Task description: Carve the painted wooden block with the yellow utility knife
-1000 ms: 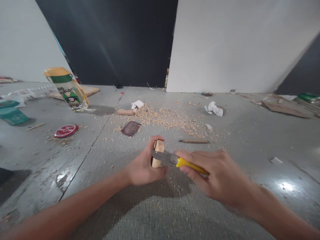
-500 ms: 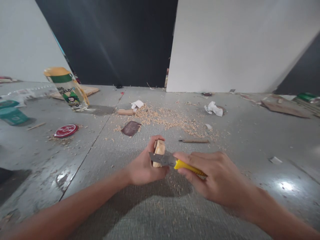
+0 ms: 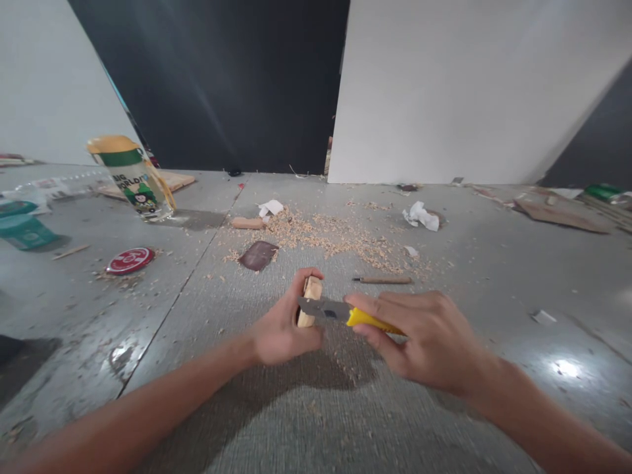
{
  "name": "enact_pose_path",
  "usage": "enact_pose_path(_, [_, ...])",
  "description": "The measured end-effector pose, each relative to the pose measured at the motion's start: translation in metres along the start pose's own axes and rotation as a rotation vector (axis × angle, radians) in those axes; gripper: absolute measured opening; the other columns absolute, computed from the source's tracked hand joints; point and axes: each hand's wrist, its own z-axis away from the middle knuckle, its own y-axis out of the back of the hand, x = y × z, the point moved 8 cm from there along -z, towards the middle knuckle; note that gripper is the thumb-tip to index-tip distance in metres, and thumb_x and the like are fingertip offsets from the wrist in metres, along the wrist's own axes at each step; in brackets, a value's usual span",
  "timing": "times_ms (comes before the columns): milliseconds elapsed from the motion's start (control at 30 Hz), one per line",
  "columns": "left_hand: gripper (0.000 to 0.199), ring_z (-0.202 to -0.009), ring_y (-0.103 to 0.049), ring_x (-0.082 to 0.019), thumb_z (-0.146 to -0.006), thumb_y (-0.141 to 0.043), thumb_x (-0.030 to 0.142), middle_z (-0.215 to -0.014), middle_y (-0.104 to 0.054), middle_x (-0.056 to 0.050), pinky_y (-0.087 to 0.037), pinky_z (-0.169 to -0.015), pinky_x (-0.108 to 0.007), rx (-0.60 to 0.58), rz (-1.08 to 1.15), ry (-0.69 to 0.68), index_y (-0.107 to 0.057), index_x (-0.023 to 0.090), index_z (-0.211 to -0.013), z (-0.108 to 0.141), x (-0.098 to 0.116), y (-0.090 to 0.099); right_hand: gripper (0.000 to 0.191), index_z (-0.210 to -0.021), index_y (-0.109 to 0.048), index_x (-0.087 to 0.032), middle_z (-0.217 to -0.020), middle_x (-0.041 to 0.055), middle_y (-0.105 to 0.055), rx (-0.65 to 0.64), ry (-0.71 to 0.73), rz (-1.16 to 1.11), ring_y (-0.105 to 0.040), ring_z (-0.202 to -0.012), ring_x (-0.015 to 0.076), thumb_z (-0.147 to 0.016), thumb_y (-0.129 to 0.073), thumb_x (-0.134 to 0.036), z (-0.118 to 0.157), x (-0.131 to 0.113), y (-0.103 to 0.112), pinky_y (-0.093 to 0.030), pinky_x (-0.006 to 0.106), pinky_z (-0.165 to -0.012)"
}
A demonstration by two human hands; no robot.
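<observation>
A small pale wood block [image 3: 307, 316] is upright in my left hand [image 3: 284, 332], between the thumb below and the fingers above. My right hand [image 3: 424, 336] is closed around the yellow handle of a utility knife [image 3: 372, 321]. Its grey blade points left and lies across the upper part of the block. Beyond my hands, wood shavings [image 3: 336, 237] are scattered over the grey floor [image 3: 276, 421]. A thin carving tool with a wooden handle [image 3: 385, 280] lies just past the knife.
A brown patch of sandpaper [image 3: 259, 255], a small wood piece [image 3: 247, 223] and crumpled tissue [image 3: 421, 216] lie around the shavings. To the left are a red round lid [image 3: 130, 261], a yellow-capped bottle [image 3: 133, 176] and a teal container [image 3: 27, 230].
My left hand and the block have shifted slightly left. The knife blade sits a little higher on the block, and my right hand has risen slightly.
</observation>
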Motion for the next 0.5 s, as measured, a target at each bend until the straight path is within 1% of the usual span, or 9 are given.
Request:
enact_pose_path(100, [0.069,-0.057,-0.035,-0.007,-0.068,-0.060,0.009,-0.078,-0.040,0.006,-0.031,-0.051,-0.021,-0.008,0.017,0.021,-0.025,0.027,-0.125,-0.001,-0.004,0.003,0.029,-0.105,-0.073,-0.021,-0.084,0.0047,-0.077,0.031,0.026,0.032,-0.071,-0.065,0.0180,-0.095,-0.051,-0.037,-0.001,0.003,0.000,-0.053,0.029,-0.063])
enact_pose_path(167, [0.070,-0.059,-0.037,-0.007,-0.068,-0.062,0.009,-0.080,-0.042,0.005,-0.032,-0.052,-0.021,-0.009,-0.005,0.011,-0.026,0.028,-0.125,0.000,-0.006,0.005,0.032,-0.109,-0.073,-0.021,-0.089,0.0065,-0.078,0.035,0.009,0.057,-0.072,-0.067,0.0194,-0.096,-0.047,-0.037,-0.001,0.014,0.000,-0.053,0.030,-0.060])
enact_pose_path(233, [0.071,-0.064,-0.041,-0.009,-0.067,-0.063,0.009,-0.084,-0.044,0.003,-0.034,-0.054,-0.021,-0.003,-0.050,-0.019,-0.029,0.029,-0.125,0.001,-0.005,0.008,0.036,-0.116,-0.071,-0.021,-0.095,0.0081,-0.078,0.056,-0.080,0.107,-0.073,-0.068,0.0208,-0.097,-0.044,-0.036,0.002,0.038,0.003,-0.053,0.030,-0.055])
enact_pose_path(267, [0.071,-0.067,-0.044,-0.010,-0.066,-0.064,0.009,-0.087,-0.044,0.002,-0.036,-0.055,-0.021,-0.001,-0.071,-0.030,-0.030,0.029,-0.126,0.002,-0.005,0.008,0.036,-0.117,-0.070,-0.020,-0.096,0.0087,-0.078,0.083,-0.152,0.141,-0.074,-0.069,0.0222,-0.096,-0.045,-0.036,0.005,0.052,0.006,-0.054,0.032,-0.055])
enact_pose_path(300, [0.072,-0.069,-0.045,-0.011,-0.066,-0.064,0.010,-0.089,-0.044,0.001,-0.037,-0.056,-0.022,0.000,-0.085,-0.034,-0.030,0.029,-0.126,0.002,-0.005,0.009,0.036,-0.116,-0.071,-0.020,-0.098,0.0096,-0.077,0.114,-0.219,0.169,-0.074,-0.074,0.0243,-0.095,-0.047,-0.036,0.008,0.065,0.009,-0.056,0.035,-0.059])
enact_pose_path(367, [0.071,-0.073,-0.047,-0.013,-0.068,-0.064,0.010,-0.091,-0.044,0.000,-0.038,-0.057,-0.023,-0.002,-0.089,-0.023,-0.029,0.030,-0.127,0.002,-0.006,0.009,0.035,-0.115,-0.071,-0.020,-0.102,0.0100,-0.076,0.111,-0.273,0.164,-0.074,-0.079,0.0255,-0.094,-0.047,-0.036,0.012,0.078,0.010,-0.057,0.036,-0.063])
enact_pose_path(433, [0.069,-0.074,-0.048,-0.013,-0.070,-0.062,0.011,-0.092,-0.044,0.000,-0.039,-0.057,-0.023,0.008,-0.091,-0.008,-0.028,0.031,-0.127,0.001,-0.007,0.009,0.034,-0.114,-0.071,-0.021,-0.101,0.0089,-0.077,0.098,-0.268,0.122,-0.074,-0.078,0.0240,-0.094,-0.048,-0.036,0.013,0.075,0.009,-0.057,0.035,-0.063])
enact_pose_path(500, [0.067,-0.071,-0.047,-0.012,-0.071,-0.061,0.010,-0.090,-0.043,0.001,-0.038,-0.056,-0.023,0.033,-0.120,-0.012,-0.028,0.031,-0.126,0.000,-0.007,0.010,0.034,-0.116,-0.070,-0.022,-0.100,0.0075,-0.077,0.079,-0.213,0.058,-0.074,-0.076,0.0217,-0.095,-0.048,-0.036,0.009,0.057,0.007,-0.057,0.031,-0.062])
